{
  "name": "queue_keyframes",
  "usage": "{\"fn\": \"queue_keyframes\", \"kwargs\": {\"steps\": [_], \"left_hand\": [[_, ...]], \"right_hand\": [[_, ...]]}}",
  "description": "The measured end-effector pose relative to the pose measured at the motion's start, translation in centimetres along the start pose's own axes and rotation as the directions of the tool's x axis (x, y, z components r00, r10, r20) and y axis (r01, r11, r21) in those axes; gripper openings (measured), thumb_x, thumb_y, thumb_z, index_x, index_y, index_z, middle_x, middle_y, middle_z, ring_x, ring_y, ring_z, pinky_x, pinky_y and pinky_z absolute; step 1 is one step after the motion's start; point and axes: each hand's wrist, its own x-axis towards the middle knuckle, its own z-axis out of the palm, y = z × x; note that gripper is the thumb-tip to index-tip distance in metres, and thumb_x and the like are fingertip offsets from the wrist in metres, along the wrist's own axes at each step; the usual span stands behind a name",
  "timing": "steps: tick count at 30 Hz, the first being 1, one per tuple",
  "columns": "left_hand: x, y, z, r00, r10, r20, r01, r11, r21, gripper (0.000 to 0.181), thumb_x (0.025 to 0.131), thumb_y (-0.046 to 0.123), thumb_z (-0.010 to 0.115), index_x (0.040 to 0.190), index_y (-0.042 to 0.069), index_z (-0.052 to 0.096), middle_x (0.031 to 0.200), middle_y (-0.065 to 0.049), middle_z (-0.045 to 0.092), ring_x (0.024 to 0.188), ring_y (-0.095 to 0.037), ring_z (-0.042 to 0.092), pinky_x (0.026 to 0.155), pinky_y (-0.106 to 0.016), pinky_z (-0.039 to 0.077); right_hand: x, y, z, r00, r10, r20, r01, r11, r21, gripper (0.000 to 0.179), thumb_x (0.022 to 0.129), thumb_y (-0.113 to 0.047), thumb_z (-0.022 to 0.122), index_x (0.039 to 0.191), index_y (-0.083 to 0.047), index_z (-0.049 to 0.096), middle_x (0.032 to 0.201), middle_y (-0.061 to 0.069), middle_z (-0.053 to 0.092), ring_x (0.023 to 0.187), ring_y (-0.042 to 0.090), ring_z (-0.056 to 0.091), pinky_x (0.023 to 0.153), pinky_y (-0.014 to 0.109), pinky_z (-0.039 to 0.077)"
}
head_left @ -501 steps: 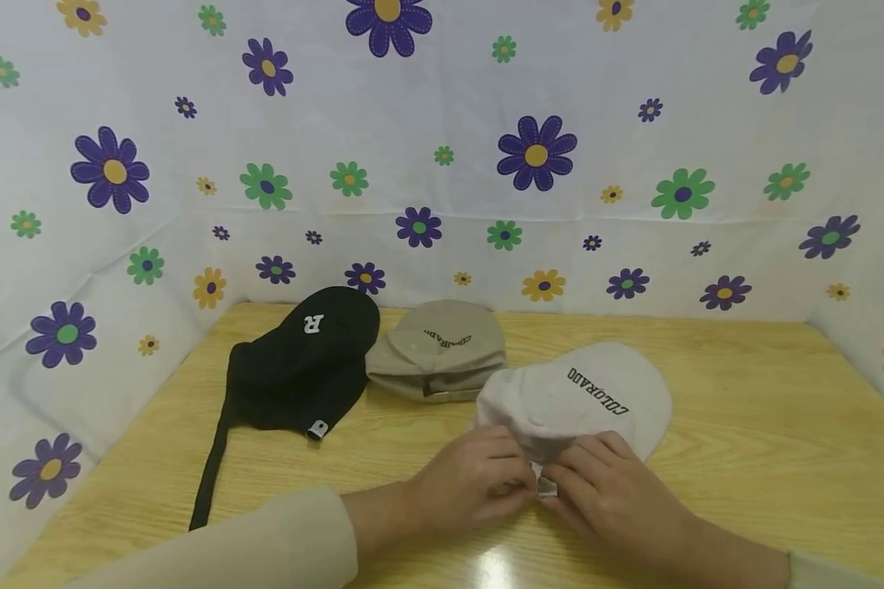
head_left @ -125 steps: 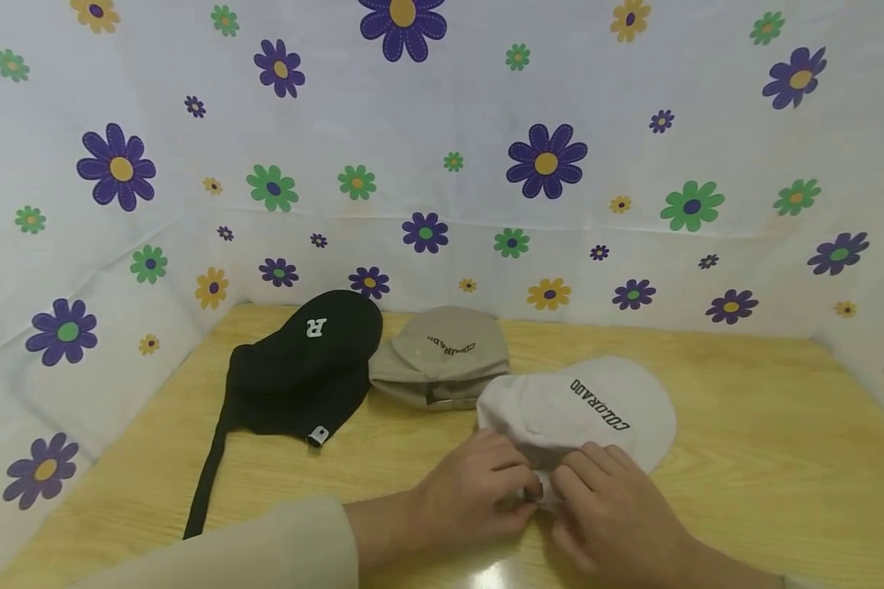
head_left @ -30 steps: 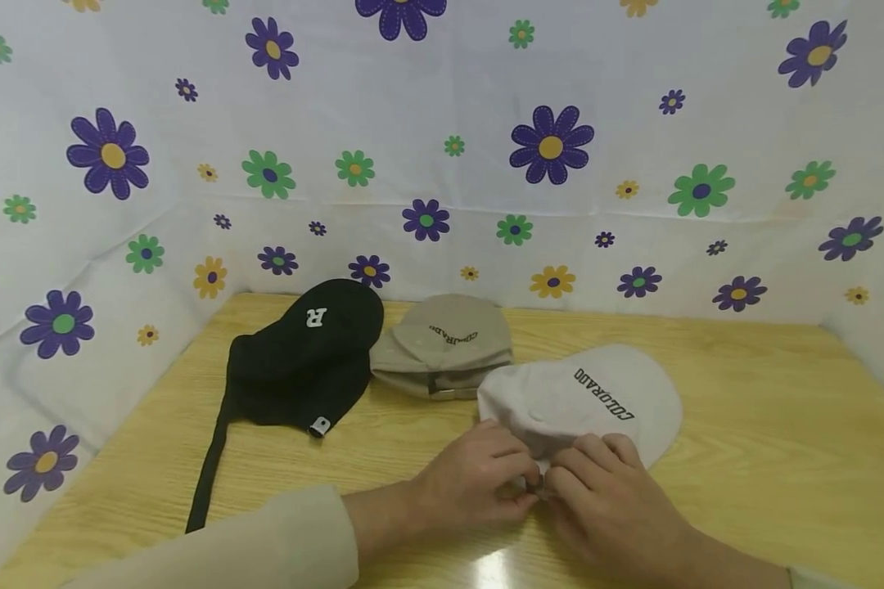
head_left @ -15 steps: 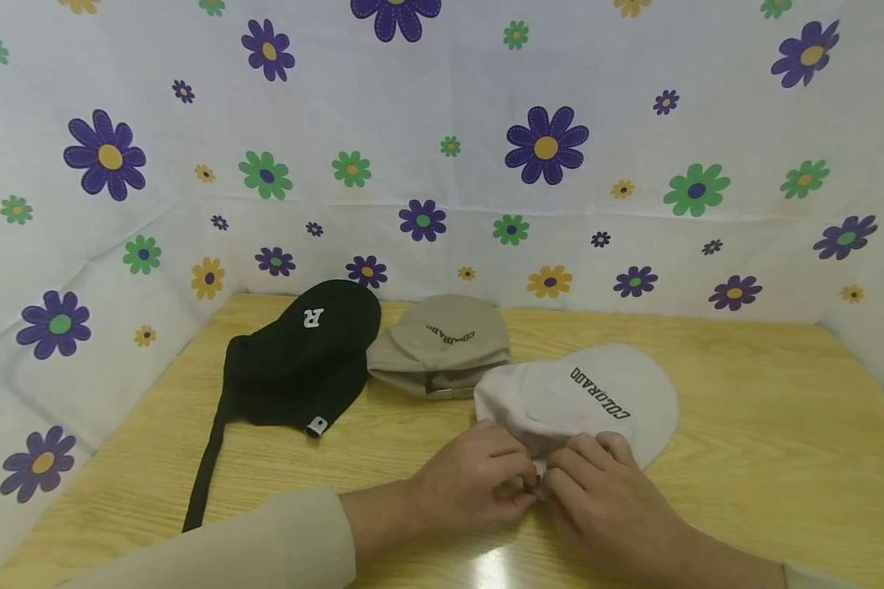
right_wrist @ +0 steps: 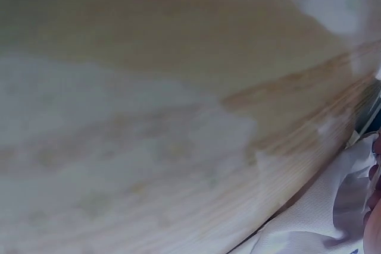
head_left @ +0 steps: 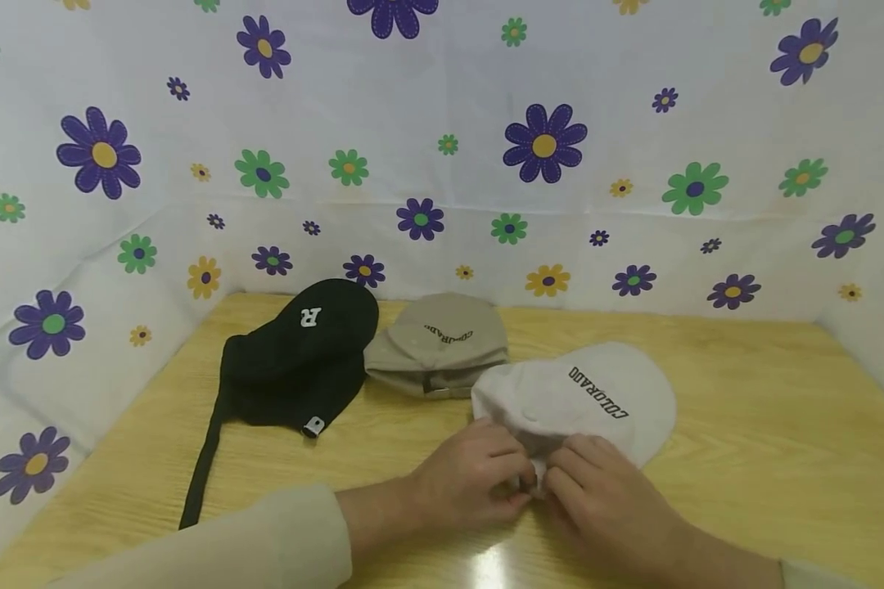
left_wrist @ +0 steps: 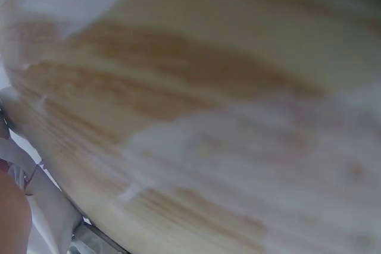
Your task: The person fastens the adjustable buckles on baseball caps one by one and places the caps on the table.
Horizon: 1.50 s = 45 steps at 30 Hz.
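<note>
A white baseball cap lettered COLORADO lies on the wooden table, brim toward the far right. At its near edge, the left hand curls its fingers and pinches the cap's back strap. Close beside it, the right hand pinches the same strap from the other side. Only a small pale bit of strap shows between the fingertips. In the left wrist view the strap runs near a fingertip, with a metal buckle below. White cloth of the cap fills the lower right of the right wrist view.
A black cap with a white R and a long dangling strap lies at the left. The beige cap sits between it and the white one. Behind the wooden table hangs a flowered cloth.
In the oldest frame a clear, pale piece of strap showed between the hands; now less of it shows. Fingers have shifted slightly at the strap, and the cap has stayed in place.
</note>
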Motion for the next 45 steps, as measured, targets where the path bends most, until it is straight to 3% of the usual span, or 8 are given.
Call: {"fn": "queue_keyframes", "kwargs": {"steps": [15, 22, 31, 45], "left_hand": [[0.20, 0.11, 0.11, 1.000, 0.002, 0.020, -0.003, 1.000, 0.028, 0.016, 0.072, 0.016, 0.082, 0.080, 0.019, 0.068, 0.083, 0.011, 0.063, 0.079, -0.002, 0.056, 0.079, -0.016, 0.045], [0.42, -0.13, 0.18, 1.000, 0.008, 0.010, -0.009, 0.999, 0.044, 0.017, 0.071, 0.016, 0.082, 0.080, 0.019, 0.068, 0.083, 0.012, 0.063, 0.081, -0.004, 0.057, 0.081, -0.018, 0.046], [0.59, -0.26, 0.18, 1.000, 0.008, 0.024, -0.010, 0.997, 0.071, 0.016, 0.072, 0.017, 0.082, 0.079, 0.021, 0.067, 0.081, 0.012, 0.063, 0.082, -0.004, 0.057, 0.079, -0.019, 0.045], [0.41, 0.22, 0.39, 1.000, -0.003, 0.027, 0.000, 0.997, 0.078, 0.016, 0.071, 0.017, 0.081, 0.077, 0.020, 0.066, 0.078, 0.012, 0.062, 0.081, -0.004, 0.056, 0.081, -0.020, 0.044]], "right_hand": [[-0.30, 0.05, 0.02, 0.999, 0.009, 0.033, -0.008, 1.000, -0.027, 0.033, 0.101, -0.022, 0.036, 0.081, -0.012, 0.060, 0.082, -0.004, 0.054, 0.081, 0.016, 0.050, 0.079, 0.033, 0.043], [-0.12, 0.44, -0.13, 1.000, 0.006, 0.030, -0.005, 0.999, -0.032, 0.021, 0.093, -0.017, 0.043, 0.079, -0.012, 0.058, 0.081, -0.003, 0.054, 0.081, 0.017, 0.051, 0.076, 0.034, 0.043], [0.03, 0.56, -0.20, 1.000, 0.011, 0.020, -0.010, 0.999, -0.043, 0.027, 0.096, -0.019, 0.038, 0.078, -0.012, 0.057, 0.079, -0.004, 0.052, 0.079, 0.017, 0.050, 0.075, 0.033, 0.043], [-0.19, 0.16, -0.38, 1.000, 0.019, 0.001, -0.019, 0.999, -0.049, 0.017, 0.089, -0.018, 0.046, 0.076, -0.013, 0.055, 0.078, -0.003, 0.053, 0.079, 0.018, 0.051, 0.076, 0.034, 0.042]]}}
